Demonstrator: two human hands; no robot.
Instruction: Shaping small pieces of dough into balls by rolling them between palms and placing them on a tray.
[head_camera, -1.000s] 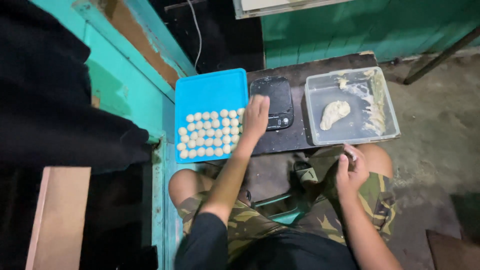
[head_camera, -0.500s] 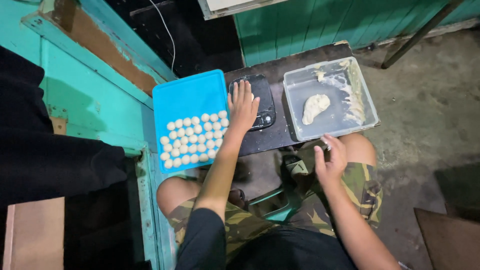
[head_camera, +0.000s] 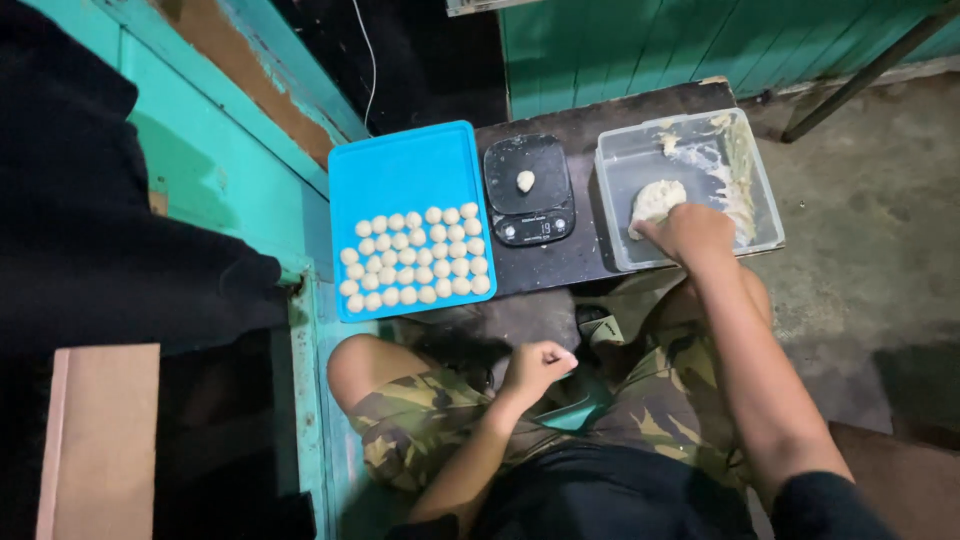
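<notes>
A clear rectangular plastic tub (head_camera: 760, 205) sits at the upper right of the frame on a dark low table (head_camera: 560, 265); its walls and floor are smeared with pale dough streaks; inside, toward its lower left, lies a pale, irregular lump of dough (head_camera: 655, 200), soft and uneven at the edges. The right hand (head_camera: 690, 232) reaches over the tub's near wall, its fingers curled together on the lower edge of the lump, seemingly pinching at it, though the fingertips are hidden behind the knuckles.

In the upper centre, just left of the tub, stands a small black kitchen scale (head_camera: 530, 190), squarish with rounded corners and a lit display strip along its lower edge; one small round dough ball (head_camera: 525, 180) rests on its platform.

Left of the scale lies a bright blue rectangular tray (head_camera: 400, 165); its lower half carries rows of small pale dough balls (head_camera: 415, 258) set close together, its upper half bare.

The left hand (head_camera: 535, 368) hangs at lower centre above the knees in camouflage shorts (head_camera: 420, 420), closed in a loose fist; whether it holds anything cannot be told.
</notes>
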